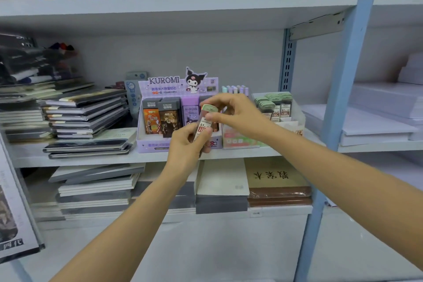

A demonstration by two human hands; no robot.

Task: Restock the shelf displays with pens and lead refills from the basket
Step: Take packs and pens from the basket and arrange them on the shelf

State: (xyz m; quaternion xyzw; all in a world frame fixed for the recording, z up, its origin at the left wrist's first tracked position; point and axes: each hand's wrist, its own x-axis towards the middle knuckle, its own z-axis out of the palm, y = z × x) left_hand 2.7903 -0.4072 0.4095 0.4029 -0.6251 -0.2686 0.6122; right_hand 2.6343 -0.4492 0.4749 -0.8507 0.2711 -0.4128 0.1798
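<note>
The middle shelf carries the green-capped refill tray toward its right end. Above its front edge the lead refill case stands near upright. The right hand, nearer the tray, pinches its cap; the left hand grips its base.

Lead refill, seemingly, between both hands
</note>
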